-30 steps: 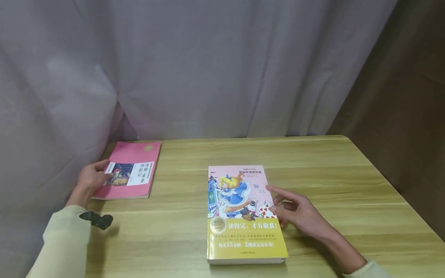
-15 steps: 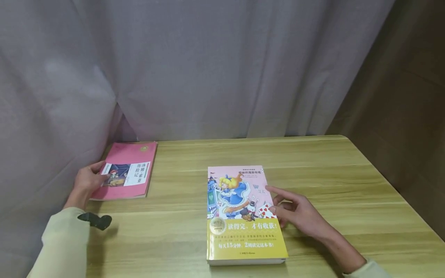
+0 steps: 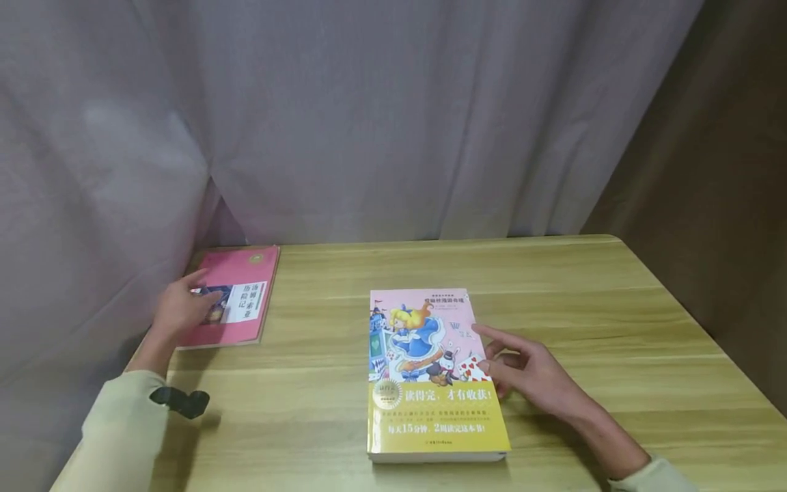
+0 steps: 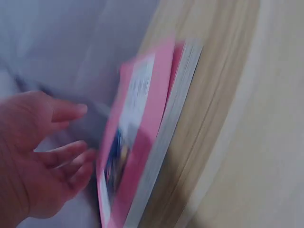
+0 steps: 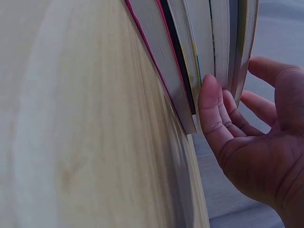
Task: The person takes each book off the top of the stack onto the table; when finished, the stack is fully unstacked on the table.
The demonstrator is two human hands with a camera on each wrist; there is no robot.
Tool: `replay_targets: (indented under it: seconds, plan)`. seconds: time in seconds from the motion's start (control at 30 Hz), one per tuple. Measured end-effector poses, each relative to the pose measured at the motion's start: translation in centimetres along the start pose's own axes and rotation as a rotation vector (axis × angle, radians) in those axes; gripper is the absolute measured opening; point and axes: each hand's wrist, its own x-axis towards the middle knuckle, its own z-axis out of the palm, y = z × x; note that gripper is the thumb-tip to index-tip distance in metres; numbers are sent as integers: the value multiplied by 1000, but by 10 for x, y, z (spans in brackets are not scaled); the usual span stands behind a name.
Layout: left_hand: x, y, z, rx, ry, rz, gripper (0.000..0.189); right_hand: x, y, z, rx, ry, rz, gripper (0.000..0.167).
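Observation:
At the table's far left corner lies a pink paperback book (image 3: 233, 335) with a white panel and a small picture on its cover. My left hand (image 3: 182, 307) hovers over its left side, fingers loosely spread. In the left wrist view a gap shows between the fingertips and the pink cover (image 4: 152, 126). A stack of several books (image 5: 204, 52) stands at the front middle, topped by a pink and yellow book (image 3: 430, 403) with a cartoon girl and a rabbit. My right hand (image 3: 529, 376) touches the stack's right side with relaxed fingers, its fingertips right at the edges.
The wood-grain table (image 3: 320, 369) has a rounded far right corner. Grey curtain (image 3: 344, 123) hangs along the back and left edges, close to the pink book. A darker curtain (image 3: 719, 225) covers the right side.
The pink book first slid slightly left with my left hand at its left edge. That hand has since let go and shifted right, over the cover. My right hand stays at the stack.

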Motion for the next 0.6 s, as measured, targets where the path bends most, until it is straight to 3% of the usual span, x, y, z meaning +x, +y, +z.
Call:
replay_targets:
  seconds: [0.1,0.2,0.33,0.6]
  plan:
    - [-16,20,14,-124,-90,164,70,1,0,0,3,0,2,63]
    - [-35,39,30,-286,-229,253,70,2,0,0,9,-3,9,63]
    - [-56,61,51,-417,-368,283,68,2,-1,0,12,-6,17,63]
    - [-89,96,83,-507,-546,324,65,0,-2,0,5,-5,10,63]
